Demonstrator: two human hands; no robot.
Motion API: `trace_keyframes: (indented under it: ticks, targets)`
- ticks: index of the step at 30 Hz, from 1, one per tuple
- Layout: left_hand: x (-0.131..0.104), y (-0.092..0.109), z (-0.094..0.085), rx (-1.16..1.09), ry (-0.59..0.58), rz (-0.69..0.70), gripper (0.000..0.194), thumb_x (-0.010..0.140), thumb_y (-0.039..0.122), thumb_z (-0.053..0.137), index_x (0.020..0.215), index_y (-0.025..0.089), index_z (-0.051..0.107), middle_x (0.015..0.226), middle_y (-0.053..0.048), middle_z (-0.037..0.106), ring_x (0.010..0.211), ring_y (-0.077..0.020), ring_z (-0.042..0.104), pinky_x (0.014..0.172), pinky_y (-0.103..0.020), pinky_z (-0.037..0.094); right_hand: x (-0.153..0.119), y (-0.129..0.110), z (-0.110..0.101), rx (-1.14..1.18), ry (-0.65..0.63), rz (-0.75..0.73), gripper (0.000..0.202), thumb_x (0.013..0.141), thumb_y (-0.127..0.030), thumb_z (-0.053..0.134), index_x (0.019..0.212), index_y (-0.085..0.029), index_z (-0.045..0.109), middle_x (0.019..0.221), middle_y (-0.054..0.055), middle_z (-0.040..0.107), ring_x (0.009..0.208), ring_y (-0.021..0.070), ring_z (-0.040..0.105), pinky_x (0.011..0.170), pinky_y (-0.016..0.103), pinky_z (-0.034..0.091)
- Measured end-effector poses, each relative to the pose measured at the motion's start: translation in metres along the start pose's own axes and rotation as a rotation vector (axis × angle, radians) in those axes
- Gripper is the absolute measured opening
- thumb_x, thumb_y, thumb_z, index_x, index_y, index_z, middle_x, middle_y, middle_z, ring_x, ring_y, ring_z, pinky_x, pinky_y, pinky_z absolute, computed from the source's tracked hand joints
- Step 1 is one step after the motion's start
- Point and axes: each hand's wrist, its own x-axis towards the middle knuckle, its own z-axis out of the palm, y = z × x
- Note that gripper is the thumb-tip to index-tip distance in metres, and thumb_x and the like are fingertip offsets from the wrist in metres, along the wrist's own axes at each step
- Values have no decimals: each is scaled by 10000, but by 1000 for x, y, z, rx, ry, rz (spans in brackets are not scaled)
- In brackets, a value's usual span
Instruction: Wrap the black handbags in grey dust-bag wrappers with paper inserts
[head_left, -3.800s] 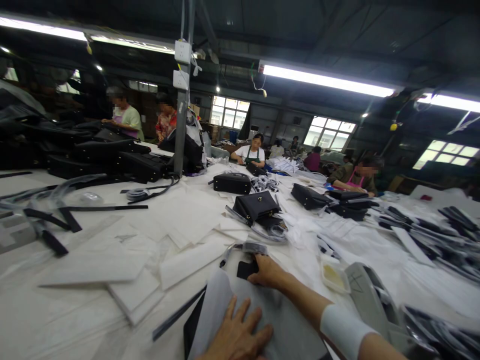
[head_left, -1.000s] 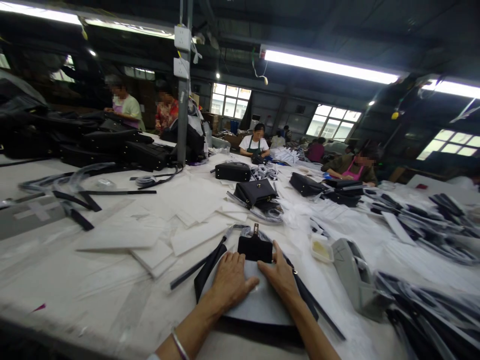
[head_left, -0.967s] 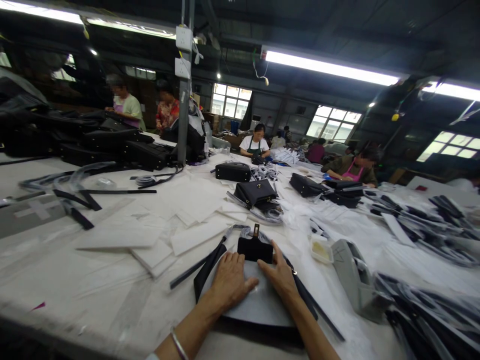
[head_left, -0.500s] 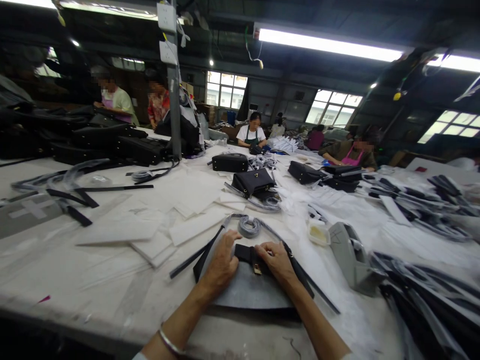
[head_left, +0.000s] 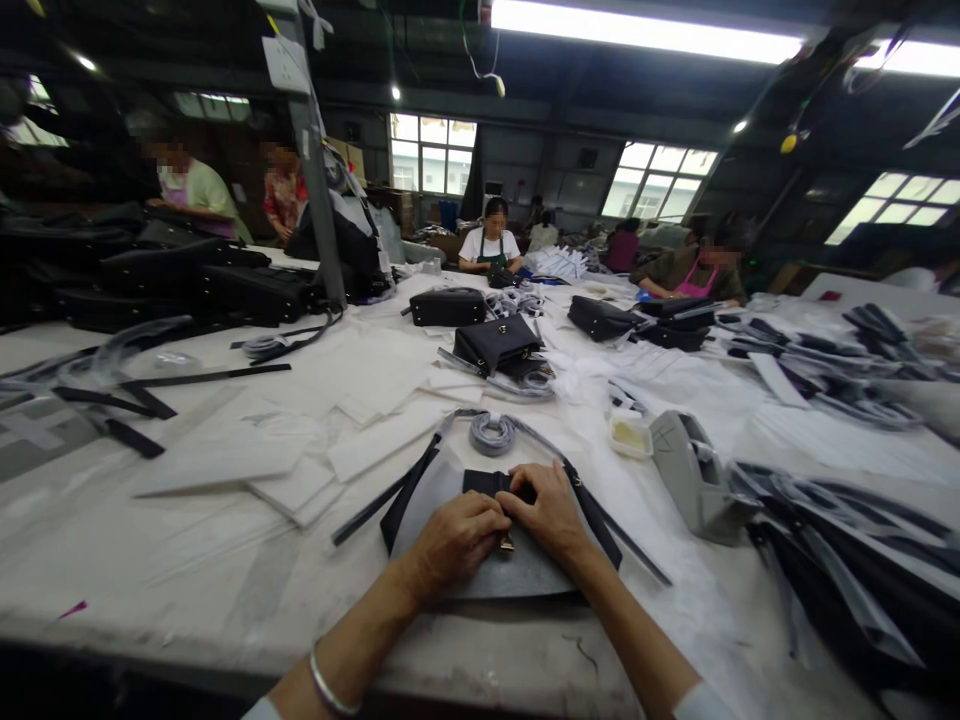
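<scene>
"Pale worktable (head_left: pixel 187 600), loose white papers (head_left: pixel 225 455) beyond the left hand (head_left: pixel 450 545). Where's the bag (head_left: pixel 394 520)?"

"Lying beneath both hands: black sides, grey covering (head_left: pixel 431 495) on top, a wrapped coil (head_left: pixel 491 434) just past the fingertips."

"And the grips?"

"Left is nearly closed by the gold clasp (head_left: pixel 507 544); right hand (head_left: pixel 551 505) is half curled over the black flap (head_left: pixel 480 481). I can't tell what either pinches."

"Any advice?"

"I'd steady the flap with the right and work the left fingertips lightly, lest the covering crease."
</scene>
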Motion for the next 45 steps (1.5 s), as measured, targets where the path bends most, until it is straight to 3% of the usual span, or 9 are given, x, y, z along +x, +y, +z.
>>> trace_keyframes:
  ticks: [2, 4, 8, 14, 21, 30, 37, 42, 45]
  targets:
    - [0, 0, 1, 7, 10, -9, 148, 960, 155, 548, 1010, 200, 680, 1008, -66, 709, 918, -167, 673, 837, -273, 559, -3, -3, -1, 27, -6, -54, 104, 801, -286, 705, 784, -226, 622, 937, 6, 701, 1004, 230, 627, 1165, 542, 85]
    - [-1, -1, 1, 15, 20, -26, 165, 967, 140, 526, 982, 197, 680, 1005, -60, 711, 901, -160, 681, 812, -257, 565, -6, -8, -5, 70, -27, -100, 73, 818, -257, 679, 779, -224, 627, 925, 12, 697, 992, 224, 621, 1121, 492, 227]
    - [-2, -2, 4, 37, 30, -28, 192, 981, 136, 497, 1007, 190, 679, 977, -53, 717, 884, -159, 695, 802, -252, 575, -12, -18, -17, 187, -163, -73, 117, 825, -270, 691, 740, -215, 634, 808, 8, 679, 820, 197, 618, 805, 334, 445]
    - [-7, 2, 6, 41, 28, 9, 259, 996, 146, 456, 1190, 189, 622, 1087, -89, 694, 984, -179, 686, 866, -285, 570, -24, -22, -29, 156, -229, -84, 85, 798, -260, 741, 758, -220, 677, 810, 2, 673, 834, 194, 623, 807, 314, 451]
    - [-8, 6, 0, -37, 1, 23, 199, 949, 111, 490, 1028, 199, 650, 1055, -68, 693, 1000, -161, 676, 897, -257, 551, -35, -14, -21, 33, -111, -119, 154, 790, -322, 774, 819, -224, 659, 858, 23, 653, 890, 224, 612, 835, 351, 458]
    - [-1, 8, -6, -115, -34, -42, 83, 942, 235, 621, 1013, 207, 652, 1072, -68, 711, 976, -166, 690, 870, -249, 551, -35, -5, -20, 191, -166, -96, 231, 730, -350, 845, 878, -244, 703, 966, 26, 703, 966, 236, 626, 904, 371, 450]
    - [-3, 2, 5, 27, -8, -13, 137, 955, 143, 517, 996, 213, 627, 1126, -65, 703, 1039, -173, 677, 928, -281, 548, -37, 1, -14, 199, -145, -95, 149, 810, -337, 782, 920, -261, 715, 1009, 43, 714, 1019, 244, 629, 959, 408, 443]
    - [-1, 8, 1, 30, -93, 7, 158, 998, 172, 476, 1047, 197, 624, 1107, -78, 710, 1047, -167, 683, 934, -263, 546, -38, 0, -14, 179, -140, -90, 125, 804, -311, 780, 879, -252, 699, 995, 39, 716, 1010, 240, 635, 967, 415, 446]
    - [-5, 14, -10, 115, -209, 3, 235, 985, 208, 517, 1209, 196, 587, 1241, -91, 682, 1167, -218, 643, 1029, -366, 511, -38, -1, -14, 170, -146, -79, 145, 786, -313, 798, 876, -249, 705, 995, 44, 717, 1016, 246, 637, 992, 431, 436]
